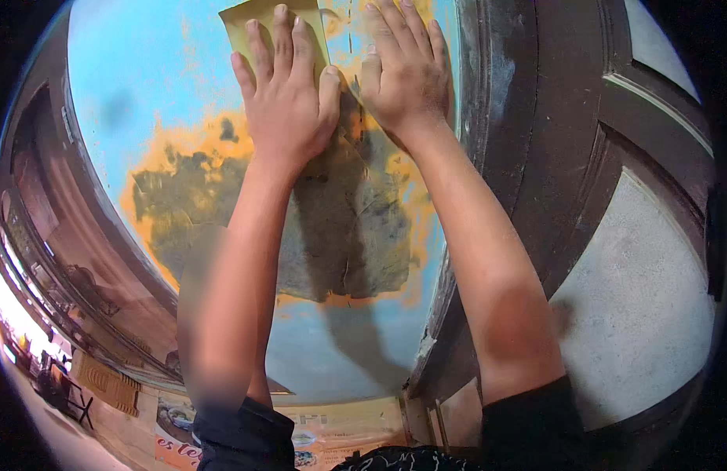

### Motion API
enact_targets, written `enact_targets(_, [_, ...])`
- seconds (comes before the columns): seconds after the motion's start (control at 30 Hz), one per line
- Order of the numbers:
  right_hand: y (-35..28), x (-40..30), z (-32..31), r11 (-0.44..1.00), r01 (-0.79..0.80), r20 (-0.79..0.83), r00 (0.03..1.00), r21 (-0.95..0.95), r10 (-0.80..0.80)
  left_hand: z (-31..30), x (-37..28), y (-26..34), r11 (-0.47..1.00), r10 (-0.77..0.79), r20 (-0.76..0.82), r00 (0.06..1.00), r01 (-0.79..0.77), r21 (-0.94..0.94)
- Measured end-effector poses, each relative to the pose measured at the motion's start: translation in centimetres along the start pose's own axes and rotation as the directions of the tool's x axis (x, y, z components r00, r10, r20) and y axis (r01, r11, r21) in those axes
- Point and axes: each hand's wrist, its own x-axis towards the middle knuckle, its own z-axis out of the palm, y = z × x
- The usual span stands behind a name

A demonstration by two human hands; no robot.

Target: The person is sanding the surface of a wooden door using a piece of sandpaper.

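Before me is a blue-painted wall (145, 70) with orange showing through and a large dark grey patch (181, 194). My left hand (290, 94) lies flat, its fingers spread over a yellowish sheet (242, 20) that looks like sandpaper, pressing it to the wall at the top. Whether any of the sheet is gripped cannot be seen. To its right, my right hand (404, 70) rests palm down on the orange and blue paint, close to the dark wooden frame, with nothing visible under it. Shadows of the arms cross the patch.
A dark wooden door frame (510, 118) with pale panels (646, 282) stands at the right. Dark wooden framing (39, 159) with glass curves along the left. Low down hangs a printed banner (351, 421) bearing writing. Furniture (75, 394) stands at the far lower left, beside a bright opening.
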Motion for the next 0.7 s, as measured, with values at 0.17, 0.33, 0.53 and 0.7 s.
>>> enact_targets(0.17, [-0.3, 0.1, 0.0, 1.000, -0.003, -0.018, 1.000, 0.008, 0.003, -0.2, 1.1, 0.7, 0.998, 0.062, -0.006, 0.998, -0.062, 0.004])
enact_targets(0.33, [-0.4, -0.5, 0.1, 0.995, 0.021, -0.049, 0.998, -0.095, -0.026, -2.4, 4.8, 0.2, 0.999, -0.013, 0.272, 0.962, -0.001, 0.051])
enact_targets(0.53, [0.0, 0.1, 0.1, 0.999, 0.013, -0.007, 1.000, -0.039, -0.013, -1.3, 2.5, -2.0, 0.998, -0.019, 0.096, 0.995, 0.025, -0.063])
enact_targets(0.7, [0.3, -0.2, 0.6, 0.999, 0.023, -0.034, 0.999, -0.035, -0.024, 0.1, -0.5, 0.5, 0.999, 0.025, -0.024, 0.999, -0.025, -0.021])
